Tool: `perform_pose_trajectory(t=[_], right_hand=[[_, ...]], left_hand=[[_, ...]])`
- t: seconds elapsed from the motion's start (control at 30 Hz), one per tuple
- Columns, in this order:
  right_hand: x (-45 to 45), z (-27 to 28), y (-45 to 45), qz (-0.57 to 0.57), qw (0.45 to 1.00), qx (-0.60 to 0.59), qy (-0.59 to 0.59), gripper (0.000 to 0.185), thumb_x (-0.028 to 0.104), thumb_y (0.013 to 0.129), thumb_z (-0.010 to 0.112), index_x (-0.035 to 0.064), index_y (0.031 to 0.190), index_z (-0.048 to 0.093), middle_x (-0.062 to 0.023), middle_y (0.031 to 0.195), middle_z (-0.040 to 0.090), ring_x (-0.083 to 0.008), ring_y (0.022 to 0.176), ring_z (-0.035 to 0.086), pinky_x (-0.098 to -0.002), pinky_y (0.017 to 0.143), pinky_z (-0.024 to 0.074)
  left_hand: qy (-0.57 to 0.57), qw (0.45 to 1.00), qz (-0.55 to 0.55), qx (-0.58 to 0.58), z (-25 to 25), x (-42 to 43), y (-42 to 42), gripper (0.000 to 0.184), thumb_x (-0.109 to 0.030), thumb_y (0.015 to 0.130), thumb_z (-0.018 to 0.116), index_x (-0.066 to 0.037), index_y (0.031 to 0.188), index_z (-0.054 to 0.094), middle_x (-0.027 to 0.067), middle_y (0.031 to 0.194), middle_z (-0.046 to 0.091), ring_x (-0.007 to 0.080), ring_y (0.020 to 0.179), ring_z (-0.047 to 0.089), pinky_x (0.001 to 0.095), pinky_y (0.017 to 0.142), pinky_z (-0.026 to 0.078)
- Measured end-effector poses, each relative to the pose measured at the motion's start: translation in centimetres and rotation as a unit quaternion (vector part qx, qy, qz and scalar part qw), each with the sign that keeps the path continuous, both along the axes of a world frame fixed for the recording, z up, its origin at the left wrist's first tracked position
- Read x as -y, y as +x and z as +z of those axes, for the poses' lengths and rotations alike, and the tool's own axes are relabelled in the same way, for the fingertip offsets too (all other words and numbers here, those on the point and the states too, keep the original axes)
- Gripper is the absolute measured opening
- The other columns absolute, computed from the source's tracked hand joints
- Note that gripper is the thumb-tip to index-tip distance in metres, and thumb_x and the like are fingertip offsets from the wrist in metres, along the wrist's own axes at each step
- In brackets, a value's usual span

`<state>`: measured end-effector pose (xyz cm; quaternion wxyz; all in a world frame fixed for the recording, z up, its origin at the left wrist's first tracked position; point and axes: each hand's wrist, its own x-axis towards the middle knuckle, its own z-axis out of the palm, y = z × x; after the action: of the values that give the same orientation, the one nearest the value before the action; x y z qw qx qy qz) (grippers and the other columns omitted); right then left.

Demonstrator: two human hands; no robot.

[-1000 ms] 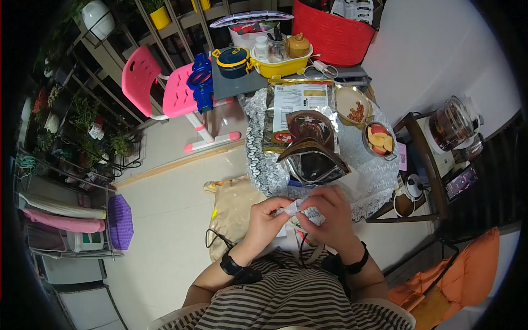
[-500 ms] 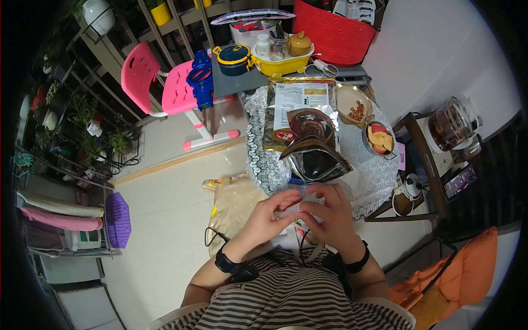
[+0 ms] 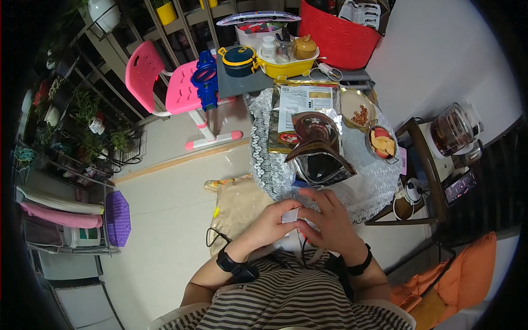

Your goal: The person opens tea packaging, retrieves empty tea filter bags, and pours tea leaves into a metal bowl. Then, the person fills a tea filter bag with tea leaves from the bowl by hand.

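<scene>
In front of my chest, my left hand (image 3: 270, 224) is closed, pinching a small whitish, translucent piece (image 3: 290, 215) at the fingertips. What the piece is, I cannot make out. My right hand (image 3: 331, 223) meets its right edge with thumb and fingers, while another finger stretches out above. Just beyond the hands, at the near edge of the lace-covered round table (image 3: 261, 159), lies an open brown foil pouch (image 3: 322, 154), its dark inside showing. Under it is a larger gold-edged foil bag (image 3: 303, 102) with a white printed label.
A bowl of small brown pieces (image 3: 359, 114) and a metal bowl of sliced fruit (image 3: 382, 144) are at the table's right. A pink chair (image 3: 184, 88) stands left, a shelf with a glass kettle (image 3: 451, 132) right. A beige bag (image 3: 239, 206) hangs below the table edge.
My hands have come slightly lower and their fingers have shifted. Clear film showed around them before; now a small whitish piece shows between the fingertips. The view has tilted slightly.
</scene>
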<state>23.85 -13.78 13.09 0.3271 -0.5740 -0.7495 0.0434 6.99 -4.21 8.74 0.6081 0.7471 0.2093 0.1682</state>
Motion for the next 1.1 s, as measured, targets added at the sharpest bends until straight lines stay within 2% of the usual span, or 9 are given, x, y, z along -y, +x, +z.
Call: perform_pose_trajectory(t=[0.27, 0.33, 0.57, 0.63, 0.77, 0.87, 0.93, 1.03, 1.1], right_hand=[[-0.4, 0.4, -0.2, 0.025, 0.999, -0.001, -0.036, 0.032, 0.032, 0.077, 0.074, 0.0093, 0.094, 0.060, -0.0112, 0.125, 0.053, -0.0324, 0.103, 0.053, -0.0432, 0.085, 0.0483], [-0.6, 0.2, -0.3, 0.066, 0.997, 0.006, -0.046, 0.037, 0.038, 0.077, 0.074, 0.0091, 0.096, 0.060, -0.0118, 0.124, 0.053, -0.0326, 0.101, 0.053, -0.0434, 0.084, 0.0483], [-0.4, 0.2, -0.5, 0.033, 0.999, 0.025, -0.015, 0.043, 0.040, 0.077, 0.073, 0.0049, 0.097, 0.057, -0.0131, 0.124, 0.052, -0.0336, 0.103, 0.052, -0.0440, 0.084, 0.0473], [-0.3, 0.3, -0.3, 0.017, 0.999, 0.038, -0.017, 0.044, 0.042, 0.078, 0.072, 0.0041, 0.096, 0.057, -0.0143, 0.126, 0.051, -0.0338, 0.106, 0.052, -0.0444, 0.085, 0.0469], [-0.3, 1.0, 0.0, 0.030, 0.999, 0.035, -0.008, 0.050, 0.045, 0.074, 0.074, 0.0045, 0.095, 0.055, -0.0137, 0.133, 0.049, -0.0362, 0.105, 0.050, -0.0461, 0.087, 0.0455], [-0.1, 1.5, 0.4, 0.018, 0.998, 0.060, -0.009, 0.054, 0.051, 0.072, 0.074, 0.0049, 0.094, 0.056, -0.0139, 0.136, 0.047, -0.0368, 0.107, 0.049, -0.0473, 0.089, 0.0441], [0.0, 2.1, 0.8, 0.009, 0.997, 0.072, -0.008, 0.055, 0.055, 0.074, 0.071, 0.0074, 0.098, 0.059, -0.0143, 0.133, 0.047, -0.0363, 0.111, 0.049, -0.0470, 0.090, 0.0428], [0.1, 2.4, 0.8, 0.000, 0.998, 0.062, -0.013, 0.054, 0.056, 0.074, 0.071, 0.0079, 0.097, 0.060, -0.0139, 0.134, 0.047, -0.0366, 0.113, 0.047, -0.0472, 0.090, 0.0424], [0.2, 2.4, 1.0, 0.003, 0.998, 0.063, -0.014, 0.054, 0.056, 0.074, 0.071, 0.0080, 0.096, 0.061, -0.0136, 0.135, 0.047, -0.0366, 0.113, 0.047, -0.0473, 0.091, 0.0423]], left_hand=[[0.027, 0.999, 0.014, 0.044, 0.4, -0.3, -0.3, 0.041, -0.010, 0.078, 0.075, -0.001, 0.114, 0.059, 0.0128, 0.106, 0.065, 0.0254, 0.097, 0.064, 0.0335, 0.084, 0.050], [-0.029, 0.999, -0.004, 0.033, 0.4, -0.4, -0.3, 0.041, -0.010, 0.078, 0.075, -0.001, 0.114, 0.060, 0.0136, 0.107, 0.065, 0.0253, 0.100, 0.064, 0.0342, 0.085, 0.050], [0.028, 0.998, -0.028, 0.057, 0.2, -0.7, -0.5, 0.043, -0.010, 0.079, 0.074, -0.002, 0.119, 0.059, 0.0128, 0.107, 0.065, 0.0240, 0.102, 0.063, 0.0337, 0.087, 0.049], [-0.031, 0.994, -0.071, 0.075, 0.2, -1.0, -0.6, 0.048, -0.010, 0.080, 0.073, -0.001, 0.125, 0.056, 0.0125, 0.113, 0.063, 0.0226, 0.106, 0.061, 0.0336, 0.090, 0.047], [-0.034, 0.994, -0.090, 0.049, 1.5, -1.0, -0.1, 0.051, -0.010, 0.083, 0.070, 0.000, 0.130, 0.051, 0.0132, 0.123, 0.059, 0.0218, 0.115, 0.056, 0.0336, 0.097, 0.044], [-0.041, 0.990, -0.082, 0.104, 2.7, -1.4, 0.0, 0.053, -0.003, 0.086, 0.064, 0.000, 0.136, 0.047, 0.0117, 0.132, 0.054, 0.0208, 0.123, 0.050, 0.0330, 0.103, 0.039], [-0.086, 0.977, -0.135, 0.139, 3.4, -2.2, -0.1, 0.055, -0.002, 0.087, 0.062, 0.001, 0.139, 0.043, 0.0137, 0.136, 0.052, 0.0218, 0.127, 0.048, 0.0337, 0.106, 0.037], [-0.046, 0.988, -0.114, 0.090, 2.6, -2.2, 0.3, 0.055, -0.006, 0.089, 0.064, -0.001, 0.140, 0.044, 0.0122, 0.134, 0.054, 0.0195, 0.123, 0.050, 0.0331, 0.103, 0.040], [-0.079, 0.987, -0.118, 0.075, 2.5, -2.3, 0.2, 0.055, -0.005, 0.089, 0.064, -0.001, 0.140, 0.045, 0.0111, 0.132, 0.055, 0.0175, 0.121, 0.051, 0.0320, 0.102, 0.042]])
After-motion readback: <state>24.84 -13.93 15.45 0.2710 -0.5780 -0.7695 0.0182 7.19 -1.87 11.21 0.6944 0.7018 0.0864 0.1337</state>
